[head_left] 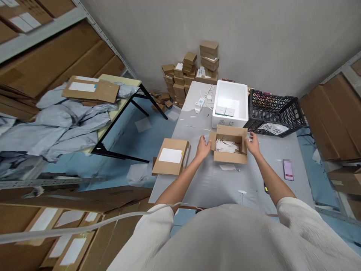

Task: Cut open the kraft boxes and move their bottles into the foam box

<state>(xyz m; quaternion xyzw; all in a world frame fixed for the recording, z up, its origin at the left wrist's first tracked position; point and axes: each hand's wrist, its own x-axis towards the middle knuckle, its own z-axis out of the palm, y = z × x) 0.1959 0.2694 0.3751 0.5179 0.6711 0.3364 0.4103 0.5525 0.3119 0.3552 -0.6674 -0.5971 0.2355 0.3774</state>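
Note:
An open cardboard box (230, 157) stands on the table in front of me, its flaps folded outward. White paper scraps (226, 146) lie inside it. My left hand (203, 147) is at the box's left flap, the thumb against its edge. On the opposite side, my right hand (252, 143) has its fingers at the right flap. Just behind the box stands a white foam box (229, 121) with two small pale boxes (225, 111) in it. A closed cardboard box (170, 156) with a white label lies left of my left forearm.
A black plastic crate (275, 113) stands at the back right of the grey table (197, 190). A phone (288, 170) lies to the right. Stacked cartons (180, 81) line the wall. Grey bags (73, 116) cover the left table. A white cable (113, 220) crosses at lower left.

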